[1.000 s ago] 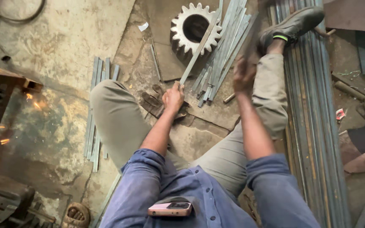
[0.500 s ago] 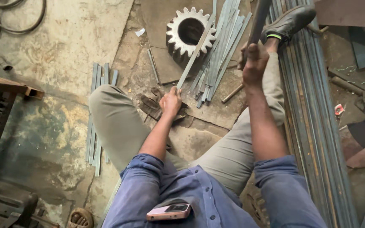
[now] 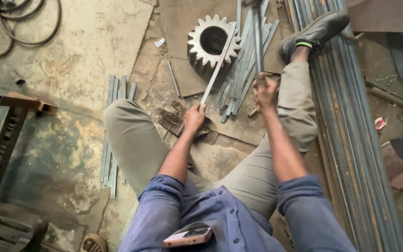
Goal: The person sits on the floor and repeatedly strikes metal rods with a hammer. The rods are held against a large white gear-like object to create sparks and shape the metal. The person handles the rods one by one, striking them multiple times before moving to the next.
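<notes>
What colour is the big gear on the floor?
The gear is pale whitish grey, with a dark hole; the head view shows it.

A flat grey metal strip (image 3: 218, 65) in your left hand (image 3: 194, 117), held by its near end, its far end resting across the large toothed gear (image 3: 211, 43), a long-handled hammer (image 3: 257, 42) in your right hand (image 3: 265, 92), raised, head out of view

Soft, even daylight, faint shadows, sharp centre, slight wide-angle stretch at the edges.
</notes>
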